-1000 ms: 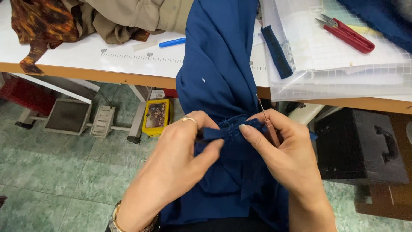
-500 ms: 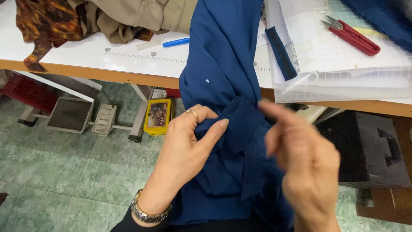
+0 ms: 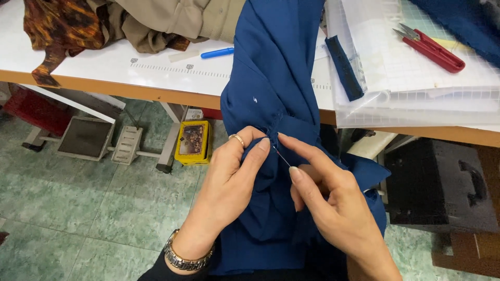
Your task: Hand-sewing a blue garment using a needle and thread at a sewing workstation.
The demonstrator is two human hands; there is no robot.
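Note:
A dark blue garment (image 3: 273,88) hangs from the table edge down into my lap. My left hand (image 3: 229,182), with a gold ring and a metal wristwatch, pinches a fold of the blue cloth between thumb and fingers. My right hand (image 3: 328,200) holds a thin sewing needle (image 3: 282,156) between thumb and forefinger, its tip at the fold right beside my left fingertips. A small white mark shows on the cloth higher up.
On the white table (image 3: 156,78) lie a patterned brown cloth (image 3: 57,28), a beige garment (image 3: 177,18), a blue pen (image 3: 217,52), red thread snips (image 3: 432,49), a cutting mat (image 3: 416,78) and a dark blue strip (image 3: 344,67). A yellow tin (image 3: 192,141) and a pedal (image 3: 86,138) sit on the green floor.
My right hand pulled away from the fold to the right, then came back with the needle to the fold. My left hand kept its pinch on the cloth.

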